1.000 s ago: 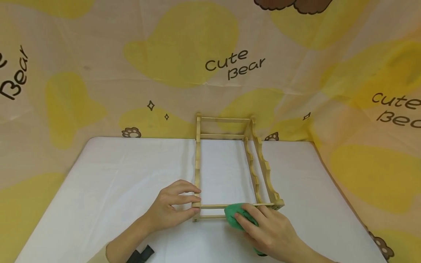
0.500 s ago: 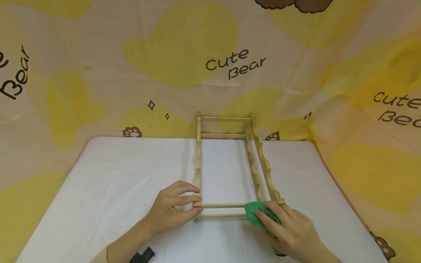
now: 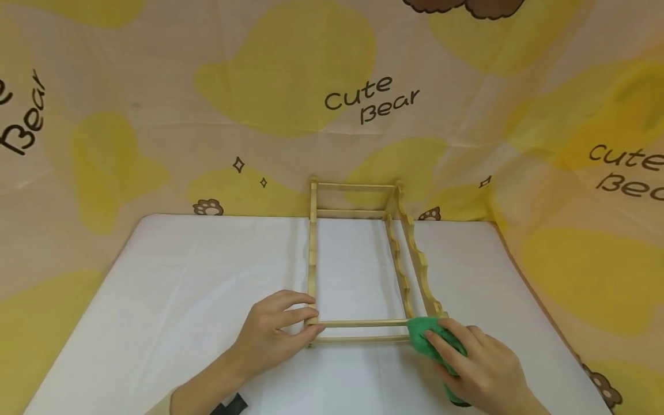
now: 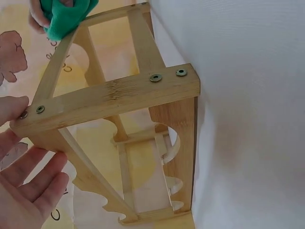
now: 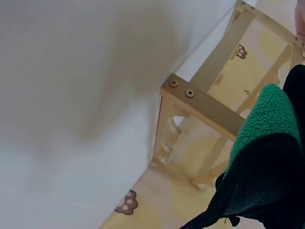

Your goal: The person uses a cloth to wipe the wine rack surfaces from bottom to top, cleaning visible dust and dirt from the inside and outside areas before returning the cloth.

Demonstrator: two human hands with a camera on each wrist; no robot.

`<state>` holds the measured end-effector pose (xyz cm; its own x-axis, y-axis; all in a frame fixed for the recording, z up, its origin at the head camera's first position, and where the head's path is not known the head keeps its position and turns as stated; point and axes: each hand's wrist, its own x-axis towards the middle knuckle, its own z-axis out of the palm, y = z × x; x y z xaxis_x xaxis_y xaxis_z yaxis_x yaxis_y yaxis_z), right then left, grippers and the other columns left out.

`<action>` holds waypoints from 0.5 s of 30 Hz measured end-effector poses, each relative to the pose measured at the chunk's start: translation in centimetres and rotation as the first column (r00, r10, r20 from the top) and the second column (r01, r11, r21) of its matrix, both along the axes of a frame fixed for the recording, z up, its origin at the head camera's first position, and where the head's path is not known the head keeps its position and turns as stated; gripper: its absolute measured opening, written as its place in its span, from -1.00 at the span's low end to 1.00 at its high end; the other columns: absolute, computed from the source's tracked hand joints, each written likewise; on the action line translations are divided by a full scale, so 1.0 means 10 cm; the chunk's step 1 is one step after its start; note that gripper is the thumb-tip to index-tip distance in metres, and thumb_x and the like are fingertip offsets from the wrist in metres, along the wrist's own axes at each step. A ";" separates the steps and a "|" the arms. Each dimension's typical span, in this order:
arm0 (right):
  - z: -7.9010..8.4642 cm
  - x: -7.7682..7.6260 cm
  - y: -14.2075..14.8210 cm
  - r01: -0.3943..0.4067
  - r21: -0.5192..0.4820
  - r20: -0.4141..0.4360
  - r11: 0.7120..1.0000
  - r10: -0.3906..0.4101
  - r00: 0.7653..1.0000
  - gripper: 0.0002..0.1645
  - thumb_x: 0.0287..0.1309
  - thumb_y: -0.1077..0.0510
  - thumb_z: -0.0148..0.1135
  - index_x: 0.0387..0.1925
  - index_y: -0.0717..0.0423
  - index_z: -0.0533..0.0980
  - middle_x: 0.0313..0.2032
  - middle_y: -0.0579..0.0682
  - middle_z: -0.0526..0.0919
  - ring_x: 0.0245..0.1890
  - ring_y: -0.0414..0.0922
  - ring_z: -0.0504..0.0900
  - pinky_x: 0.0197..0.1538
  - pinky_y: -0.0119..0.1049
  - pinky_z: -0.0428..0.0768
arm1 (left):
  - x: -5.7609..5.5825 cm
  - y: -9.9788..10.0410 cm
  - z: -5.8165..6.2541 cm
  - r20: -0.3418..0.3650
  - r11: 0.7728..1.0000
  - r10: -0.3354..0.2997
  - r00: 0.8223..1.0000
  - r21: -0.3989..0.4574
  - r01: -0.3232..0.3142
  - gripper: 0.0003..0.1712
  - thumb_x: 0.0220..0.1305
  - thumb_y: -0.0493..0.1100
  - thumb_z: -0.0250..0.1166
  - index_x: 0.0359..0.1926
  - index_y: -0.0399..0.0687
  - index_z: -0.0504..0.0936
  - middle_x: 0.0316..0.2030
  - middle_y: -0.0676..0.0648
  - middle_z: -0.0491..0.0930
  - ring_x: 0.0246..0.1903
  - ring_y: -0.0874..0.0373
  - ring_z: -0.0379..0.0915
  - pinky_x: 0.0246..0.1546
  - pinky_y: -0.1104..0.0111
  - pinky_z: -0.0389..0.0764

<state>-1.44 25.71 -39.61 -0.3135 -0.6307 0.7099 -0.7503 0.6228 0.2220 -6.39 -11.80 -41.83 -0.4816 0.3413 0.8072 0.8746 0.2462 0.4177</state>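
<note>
A wooden rack [image 3: 312, 248] with scalloped side boards stands on the white table in the head view, its long sides running away from me. My left hand [image 3: 272, 328] grips its near left corner, thumb on one face and fingers round the other, as the left wrist view shows. In my right hand [image 3: 485, 363] is a green cloth [image 3: 427, 337], bunched against the near right end of the front bars and covering that corner. Screw heads dot the end frame [image 4: 114, 95] in the left wrist view. Dark fabric partly covers the cloth [image 5: 269, 114] in the right wrist view.
White cloth covers the table [image 3: 207, 259]. A yellow patterned fabric [image 3: 280, 69] hangs behind it and along the sides, close to the rack's far end. A black strap-like piece [image 3: 230, 405] shows near my left forearm.
My right hand has slid the green cloth rightward along the front bars, from near their middle to the right corner. The left hand keeps its grip, and the rack stays in place.
</note>
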 end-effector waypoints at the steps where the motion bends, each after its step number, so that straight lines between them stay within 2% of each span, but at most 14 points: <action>1: 0.00 0.01 0.02 0.004 -0.001 0.002 1.000 -0.004 1.000 -0.54 0.48 -0.09 0.07 -0.12 0.15 0.74 -0.18 0.20 0.74 -0.58 -0.01 0.57 -0.66 -0.25 0.61 | 0.00 0.01 0.00 0.006 1.000 -0.001 1.000 -0.001 0.001 -0.94 0.23 -0.21 0.56 -0.31 -0.08 0.82 -0.20 -0.05 0.75 -0.20 0.02 0.73 -0.13 0.27 0.79; 4: -0.01 0.02 0.07 0.019 0.007 0.008 1.000 -0.019 1.000 -0.53 0.46 -0.10 0.07 -0.11 0.15 0.74 -0.17 0.20 0.73 -0.58 0.01 0.58 -0.66 -0.23 0.62 | 0.02 0.02 0.01 0.017 1.000 0.005 1.000 -0.010 -0.005 -0.94 0.21 -0.23 0.56 -0.30 -0.08 0.82 -0.21 -0.05 0.75 -0.21 0.03 0.72 -0.12 0.26 0.79; 8: 0.01 0.03 0.16 0.034 0.008 0.008 0.999 -0.034 0.999 -0.50 0.46 -0.12 0.06 -0.14 0.15 0.74 -0.18 0.20 0.73 -0.57 0.02 0.59 -0.66 -0.19 0.62 | 0.03 0.02 0.01 0.005 0.998 0.046 0.999 -0.049 -0.045 -0.91 0.19 -0.20 0.56 -0.28 -0.05 0.82 -0.20 -0.04 0.74 -0.23 0.06 0.71 -0.11 0.26 0.78; 15: 0.10 0.00 0.25 0.014 -0.035 -0.038 0.999 -0.015 0.999 -0.50 0.42 -0.13 0.09 -0.25 0.18 0.74 -0.25 0.22 0.73 -0.63 0.02 0.55 -0.72 -0.19 0.58 | 0.06 0.02 0.02 -0.001 0.990 0.072 0.997 -0.125 -0.071 -0.90 0.21 -0.23 0.53 -0.24 -0.04 0.79 -0.15 -0.04 0.72 -0.22 0.05 0.71 -0.13 0.22 0.79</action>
<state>-1.42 28.16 -38.64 -0.2949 -0.6012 0.7427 -0.7323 0.6415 0.2285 -5.74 -11.63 -41.61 -0.5109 0.4040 0.7588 0.8516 0.3585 0.3825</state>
